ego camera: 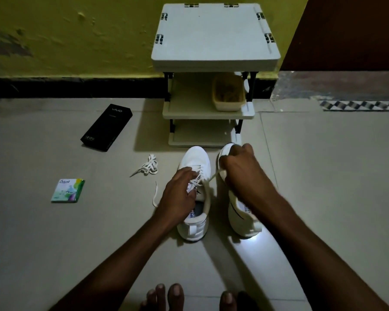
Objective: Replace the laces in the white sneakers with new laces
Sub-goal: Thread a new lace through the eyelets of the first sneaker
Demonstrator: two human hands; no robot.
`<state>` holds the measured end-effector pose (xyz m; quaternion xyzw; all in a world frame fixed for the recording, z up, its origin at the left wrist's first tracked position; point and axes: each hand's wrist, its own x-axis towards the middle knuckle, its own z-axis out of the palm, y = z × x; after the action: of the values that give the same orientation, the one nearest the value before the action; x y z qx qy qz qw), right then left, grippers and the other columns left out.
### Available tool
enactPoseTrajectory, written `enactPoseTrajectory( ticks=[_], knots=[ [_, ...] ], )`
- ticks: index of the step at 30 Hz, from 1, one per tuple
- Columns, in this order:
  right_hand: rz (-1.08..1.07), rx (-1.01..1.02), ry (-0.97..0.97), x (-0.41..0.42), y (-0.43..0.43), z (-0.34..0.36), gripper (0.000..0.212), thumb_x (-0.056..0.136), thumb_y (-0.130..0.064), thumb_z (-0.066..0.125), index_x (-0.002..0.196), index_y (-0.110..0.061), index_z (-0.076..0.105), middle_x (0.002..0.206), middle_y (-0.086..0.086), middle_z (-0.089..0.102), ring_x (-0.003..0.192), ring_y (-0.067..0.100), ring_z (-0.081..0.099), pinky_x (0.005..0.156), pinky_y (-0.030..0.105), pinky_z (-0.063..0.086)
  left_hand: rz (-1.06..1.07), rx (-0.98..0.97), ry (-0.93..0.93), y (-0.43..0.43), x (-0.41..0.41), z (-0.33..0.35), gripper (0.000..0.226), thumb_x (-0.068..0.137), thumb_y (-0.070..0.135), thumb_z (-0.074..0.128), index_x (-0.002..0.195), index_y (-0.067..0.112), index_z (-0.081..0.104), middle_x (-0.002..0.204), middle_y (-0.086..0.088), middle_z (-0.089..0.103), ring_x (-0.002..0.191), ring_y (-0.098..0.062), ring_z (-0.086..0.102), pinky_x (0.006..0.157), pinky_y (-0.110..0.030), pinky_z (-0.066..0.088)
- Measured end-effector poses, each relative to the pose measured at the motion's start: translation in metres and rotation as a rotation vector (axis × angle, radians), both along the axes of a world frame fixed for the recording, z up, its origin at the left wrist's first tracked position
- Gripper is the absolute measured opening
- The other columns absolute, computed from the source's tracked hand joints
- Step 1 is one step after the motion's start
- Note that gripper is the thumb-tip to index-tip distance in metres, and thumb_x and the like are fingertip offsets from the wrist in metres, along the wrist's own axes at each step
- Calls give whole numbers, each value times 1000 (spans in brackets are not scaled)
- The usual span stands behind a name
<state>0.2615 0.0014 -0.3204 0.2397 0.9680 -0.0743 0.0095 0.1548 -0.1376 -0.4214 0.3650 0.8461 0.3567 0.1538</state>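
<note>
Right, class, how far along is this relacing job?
Done: one lace bundle lies loose on the floor, old or new unclear. In hand: the left hand holds the lace on the left sneaker while the right hand pulls one strand. Left: finishing this shoe, then the right sneaker, whose lacing the arm hides.
</note>
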Motion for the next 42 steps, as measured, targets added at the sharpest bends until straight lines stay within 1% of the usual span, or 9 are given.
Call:
enactPoseTrajectory(
  ticks=[3, 8, 13, 18, 25, 30, 36, 39, 42],
  knots=[
    [-57, -79, 285, 1, 15, 22, 25, 91, 1, 62, 111, -11, 72, 114, 9, 64, 107, 19, 53, 81, 21, 42, 6, -6, -16, -1, 1, 2, 46, 87, -2, 67, 131, 12, 63, 142, -2, 55, 131, -17, 51, 105, -6, 27],
    [-190, -1160, 645, -1, -5, -1, 16, 100, 0, 51, 95, 3, 65, 99, 17, 71, 99, 24, 71, 87, 31, 56, 14, 21, -34, 0, 1, 9, 47, 86, -3, 65, 129, 16, 61, 137, -2, 59, 125, -21, 56, 98, -14, 35],
    [-19, -409, 367, 8, 7, -26, 20, 90, 6, 49, 92, -14, 52, 82, -5, 58, 72, 10, 55, 63, 35, 53, 90, -19, -124, -1, 4, 7, 55, 91, 7, 65, 142, 21, 47, 142, 0, 55, 124, -21, 57, 98, -26, 44],
    [164, -254, -86, 4, -2, -20, 15, 89, -19, 55, 89, -7, 64, 82, 9, 64, 79, 26, 59, 75, 41, 55, 93, 16, -99, -1, 3, 6, 44, 85, 0, 66, 126, 14, 59, 131, 0, 60, 113, -24, 62, 89, -17, 40],
    [267, -28, 182, 2, -5, 23, 14, 89, -13, 62, 79, -9, 71, 77, 7, 66, 78, 26, 56, 64, 25, 18, 74, 15, -71, 2, 7, 6, 29, 92, 1, 63, 118, 13, 65, 128, -3, 59, 116, -21, 59, 96, -27, 45],
    [227, -83, 253, 10, -9, 11, 10, 80, -9, 71, 72, -14, 69, 68, 3, 62, 76, 24, 51, 61, 31, 37, 89, 25, -71, 3, 7, 5, 30, 89, -1, 64, 116, 12, 67, 125, -5, 61, 113, -23, 61, 93, -22, 43],
    [122, -153, 354, 8, -2, 15, 9, 93, -20, 67, 85, -17, 70, 79, -3, 65, 86, 22, 54, 73, 35, 37, 85, 112, -72, 3, 3, 20, 51, 72, 9, 78, 119, 19, 65, 126, 4, 60, 114, -12, 60, 88, -7, 41],
    [65, -284, 474, 7, -1, 12, 13, 96, -18, 64, 85, -13, 68, 74, -4, 60, 78, 20, 53, 65, 29, 36, -84, 204, -215, 5, 8, 40, 57, 74, 6, 79, 125, 27, 64, 115, 2, 68, 88, 2, 61, 84, -25, 55],
    [-21, -365, 595, 8, 3, 7, 16, 99, -20, 61, 88, -12, 67, 79, -6, 60, 78, 14, 54, 66, 27, 43, -106, 239, -280, 12, 10, 47, 31, 85, 10, 79, 111, 25, 71, 92, 6, 75, 61, 2, 60, 61, -16, 47]
  ],
)
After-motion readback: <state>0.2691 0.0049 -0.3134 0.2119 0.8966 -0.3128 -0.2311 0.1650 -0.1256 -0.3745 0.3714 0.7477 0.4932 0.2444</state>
